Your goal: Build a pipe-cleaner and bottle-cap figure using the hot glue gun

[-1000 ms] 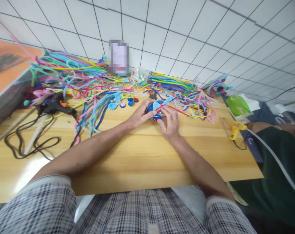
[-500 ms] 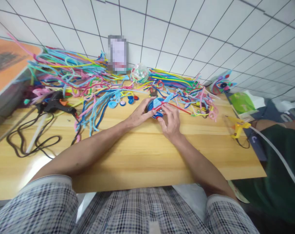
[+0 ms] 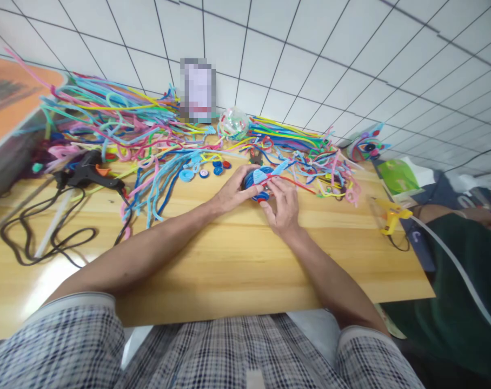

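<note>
A round blue pipe-cleaner piece (image 3: pixel 250 177) with light blue and red parts is held between my two hands over the middle of the wooden table. My left hand (image 3: pixel 233 193) wraps round its left side, thumb across the front. On its right side, the fingers of my right hand (image 3: pixel 284 205) are bent against the piece near a red pipe cleaner (image 3: pixel 296 182) that sticks out to the right. My fingers hide part of the piece. Small coiled discs, among them a light blue one (image 3: pixel 186 174) and a red one (image 3: pixel 226 165), lie to the left.
Piles of coloured pipe cleaners (image 3: pixel 119 108) line the wall side, with a clear ball (image 3: pixel 233 123) between them. A black glue gun (image 3: pixel 89 172) and its looped cord lie left. A yellow glue gun (image 3: pixel 392 217) stands right, near a person in dark green (image 3: pixel 452 270).
The view has shifted slightly, moving the table's right side leftward in the picture. Both hands stay on the blue piece, with the right fingers slightly shifted.
</note>
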The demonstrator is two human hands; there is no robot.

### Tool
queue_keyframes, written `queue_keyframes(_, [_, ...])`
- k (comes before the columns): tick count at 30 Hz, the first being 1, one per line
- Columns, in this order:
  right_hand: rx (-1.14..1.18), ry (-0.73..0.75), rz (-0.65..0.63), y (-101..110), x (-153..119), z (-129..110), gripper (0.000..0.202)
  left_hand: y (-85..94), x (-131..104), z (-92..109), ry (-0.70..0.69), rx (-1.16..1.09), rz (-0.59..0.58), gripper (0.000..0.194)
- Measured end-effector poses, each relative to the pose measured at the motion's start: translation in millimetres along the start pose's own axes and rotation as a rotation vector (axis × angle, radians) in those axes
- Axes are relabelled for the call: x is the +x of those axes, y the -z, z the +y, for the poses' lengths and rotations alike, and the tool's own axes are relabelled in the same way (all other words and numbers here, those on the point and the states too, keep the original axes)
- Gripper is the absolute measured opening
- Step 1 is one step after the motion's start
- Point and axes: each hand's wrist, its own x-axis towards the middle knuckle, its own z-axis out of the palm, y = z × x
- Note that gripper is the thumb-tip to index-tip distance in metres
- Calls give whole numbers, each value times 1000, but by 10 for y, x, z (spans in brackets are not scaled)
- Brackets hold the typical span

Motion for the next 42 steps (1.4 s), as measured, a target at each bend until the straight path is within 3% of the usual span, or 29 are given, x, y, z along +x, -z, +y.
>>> queue_keyframes(6, [9, 42, 45, 8, 31, -68, 59, -53, -4, 77, 57, -8, 56, 63])
queue_keyframes(19, [-20, -86, -94, 239, 86, 4, 51, -42, -29, 129, 57, -2, 44, 61])
queue_keyframes(31, [-65, -55, -33, 154, 50, -15, 46, -23, -34, 144, 40, 26, 32, 66])
queue_keyframes(37, [-32, -65, -28, 123, 14, 40, 50, 71, -45, 117, 43, -97, -39, 58])
queue_keyframes(42, [-59, -124, -30, 98, -5, 62, 48, 148, -30, 32, 22, -93, -109, 73])
